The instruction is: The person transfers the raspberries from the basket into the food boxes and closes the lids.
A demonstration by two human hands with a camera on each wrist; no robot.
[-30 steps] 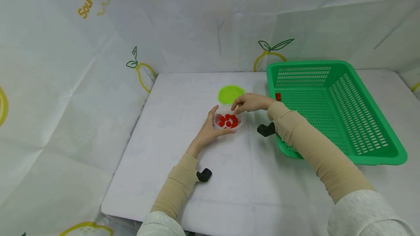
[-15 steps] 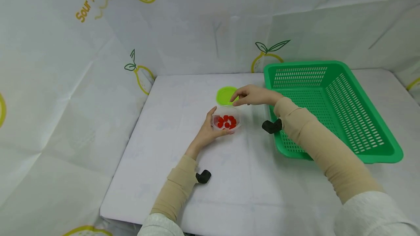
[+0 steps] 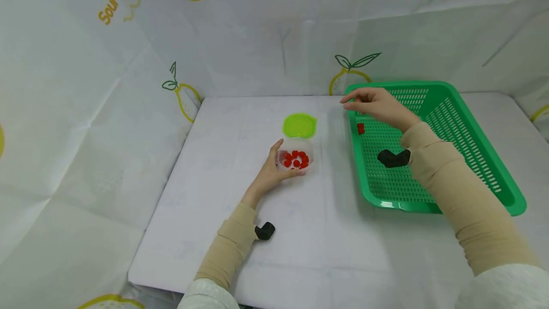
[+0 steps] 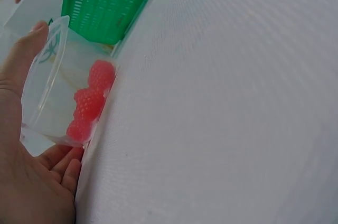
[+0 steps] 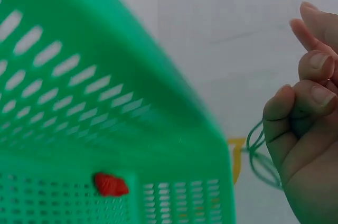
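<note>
My left hand (image 3: 273, 171) grips a clear plastic tub (image 4: 45, 94) on the table, thumb on one side and fingers round the other. Several red raspberries (image 3: 296, 155) lie at the bottom of the tub; the left wrist view shows their bumpy skin (image 4: 90, 102). Over the left rim of a green plastic basket (image 3: 454, 142) hovers my right hand (image 3: 379, 105), its fingers loosely bent with nothing seen between them. Down in the basket, near its left wall, sits one small red piece (image 5: 111, 184), blurred in the right wrist view.
A lime-green lid (image 3: 299, 125) lies flat just behind the tub. The white table (image 3: 206, 204) ends at a lemon-print sheet (image 3: 257, 37) at the back and left. The basket takes up the table's right side, its raised walls beside my right arm.
My right hand has moved from above the tub, past the lid, up and right to the basket's rim. The left hand keeps holding the tub in place.
</note>
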